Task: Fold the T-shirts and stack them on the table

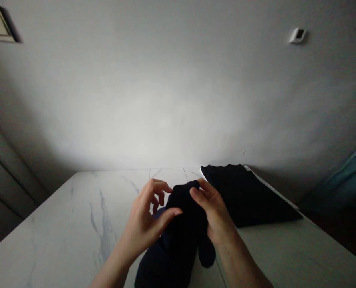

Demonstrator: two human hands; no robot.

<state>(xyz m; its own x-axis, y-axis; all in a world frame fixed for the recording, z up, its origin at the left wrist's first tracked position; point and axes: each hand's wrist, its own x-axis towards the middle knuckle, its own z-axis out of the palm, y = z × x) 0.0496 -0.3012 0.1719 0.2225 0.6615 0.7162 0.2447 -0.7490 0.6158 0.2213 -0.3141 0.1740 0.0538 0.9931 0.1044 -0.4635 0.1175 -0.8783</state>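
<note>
A dark cloth item [180, 236], nearly black with a bluish part at its left, hangs between my hands above the table's near part. My right hand [215, 210] pinches its upper right edge between thumb and fingers. At the upper left edge, my left hand [150, 216] has its thumb and fingers apart, with the fingertips touching or very near the cloth. A rounded dark end of cloth dangles below my right hand. The folds are too dark to make out.
A white marbled table [84, 224] reaches to the pale wall [165, 100]. Flat black cloth [252, 196] lies at its right back, over something white. A small white device [298, 36] is on the wall, and blue-green fabric [346, 180] shows at far right.
</note>
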